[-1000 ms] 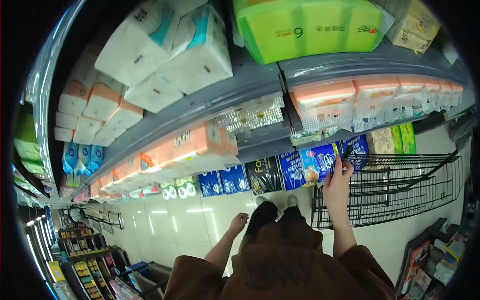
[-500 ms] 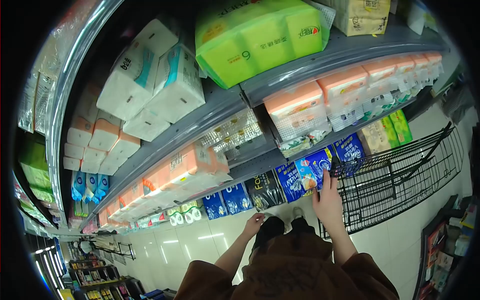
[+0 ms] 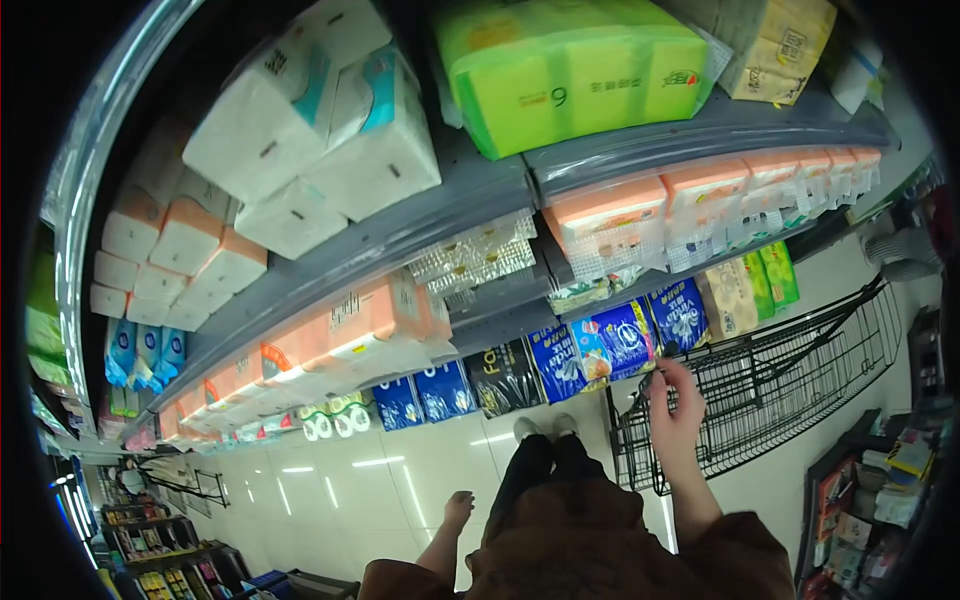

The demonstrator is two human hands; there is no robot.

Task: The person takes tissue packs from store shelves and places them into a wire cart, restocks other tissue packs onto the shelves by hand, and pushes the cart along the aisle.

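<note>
My right hand [image 3: 676, 405] is at the near left corner of a black wire shopping cart [image 3: 760, 400], its fingers curled on the dark corner piece of the rim. My left hand [image 3: 458, 508] hangs low over the tiled floor, loosely closed, and nothing shows in it. Just beyond the right hand, blue tissue packs [image 3: 620, 338] stand in the bottom row of the shelf. To their left is a black pack [image 3: 505, 378], with more blue packs [image 3: 445, 390] beside it.
The shelf [image 3: 400, 225] curves across the view, holding a large green tissue pack [image 3: 580, 80], white packs [image 3: 320, 150] and peach-and-white packs [image 3: 340, 330]. A goods rack [image 3: 870, 500] stands at the right; more racks [image 3: 165, 550] are at lower left. Pale tiles [image 3: 370, 490] cover the floor.
My left hand has dropped lower and away from the shelf. The right hand has drawn back from the blue packs, its fingers more curled. The shelf and cart have shifted in view.
</note>
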